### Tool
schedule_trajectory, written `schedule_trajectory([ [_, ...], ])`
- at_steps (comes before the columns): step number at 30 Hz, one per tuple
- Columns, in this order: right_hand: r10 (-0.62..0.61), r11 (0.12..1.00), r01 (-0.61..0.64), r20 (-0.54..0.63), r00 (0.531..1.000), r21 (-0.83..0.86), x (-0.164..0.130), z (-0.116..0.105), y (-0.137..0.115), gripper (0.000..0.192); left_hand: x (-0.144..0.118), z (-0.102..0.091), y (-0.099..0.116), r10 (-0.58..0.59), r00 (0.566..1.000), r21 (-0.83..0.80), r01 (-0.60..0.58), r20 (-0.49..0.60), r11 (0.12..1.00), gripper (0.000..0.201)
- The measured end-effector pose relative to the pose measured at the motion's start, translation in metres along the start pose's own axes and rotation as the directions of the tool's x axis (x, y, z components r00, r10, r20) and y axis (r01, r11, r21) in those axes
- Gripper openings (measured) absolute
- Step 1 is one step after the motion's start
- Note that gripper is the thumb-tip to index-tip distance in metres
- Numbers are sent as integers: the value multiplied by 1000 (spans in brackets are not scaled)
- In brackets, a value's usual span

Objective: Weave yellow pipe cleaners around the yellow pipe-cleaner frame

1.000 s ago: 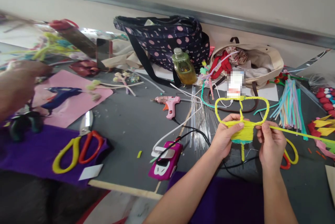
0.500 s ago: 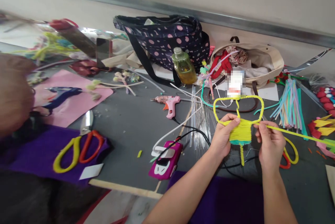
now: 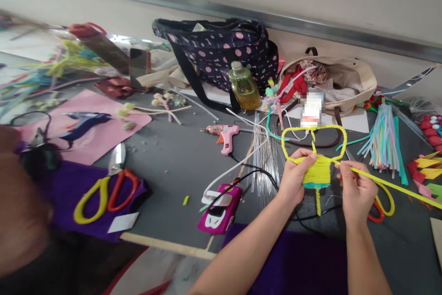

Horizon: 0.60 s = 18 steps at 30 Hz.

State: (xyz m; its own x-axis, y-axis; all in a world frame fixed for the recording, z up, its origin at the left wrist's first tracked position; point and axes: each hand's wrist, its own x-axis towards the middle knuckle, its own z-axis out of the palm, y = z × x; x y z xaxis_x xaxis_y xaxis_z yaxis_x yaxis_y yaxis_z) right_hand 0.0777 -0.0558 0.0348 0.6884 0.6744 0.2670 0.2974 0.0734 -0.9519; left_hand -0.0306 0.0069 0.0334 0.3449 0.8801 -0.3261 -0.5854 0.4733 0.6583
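Note:
My left hand pinches the left side of a yellow pipe-cleaner shape. The shape has a tightly wound yellow body, a teal band at its lower edge, two wide loops above and a twisted stem below. My right hand sits just to the right of the body, fingers closed on a long yellow pipe cleaner. That strand runs from the body's upper right corner, through my fingers, to the right edge of the picture. Behind my right hand, scissors with yellow and red handles are partly hidden.
A pink glue gun, a magenta power strip and clear wires lie left of my hands. Pastel pipe cleaners stand right. Behind are a bottle and bags. Another person's arm blurs at far left.
The strand in my right hand slopes down more steeply to the right. My hands and the shape stay nearly in place. The other person's arm has moved lower, uncovering a dark object.

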Motion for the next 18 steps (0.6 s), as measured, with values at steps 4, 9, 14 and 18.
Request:
schedule_trajectory([
  [4, 62, 996, -61, -29, 998, 61, 3, 1, 4, 26, -2, 1, 1, -3, 1000, 7, 2, 15, 1000, 27],
  [9, 163, 968, -148, -61, 985, 202, 7, 2, 7, 27, -2, 0, 2, -33, 998, 0, 33, 48, 999, 28],
  [14, 165, 961, -128, -136, 977, 246, 11, 0, 5, 24, -1, 0, 3, -50, 998, -41, 51, 47, 998, 28],
  [18, 128, 972, -86, -187, 974, 217, 9, 1, 3, 25, -1, 0, 4, -34, 998, -47, 37, 56, 998, 31],
])
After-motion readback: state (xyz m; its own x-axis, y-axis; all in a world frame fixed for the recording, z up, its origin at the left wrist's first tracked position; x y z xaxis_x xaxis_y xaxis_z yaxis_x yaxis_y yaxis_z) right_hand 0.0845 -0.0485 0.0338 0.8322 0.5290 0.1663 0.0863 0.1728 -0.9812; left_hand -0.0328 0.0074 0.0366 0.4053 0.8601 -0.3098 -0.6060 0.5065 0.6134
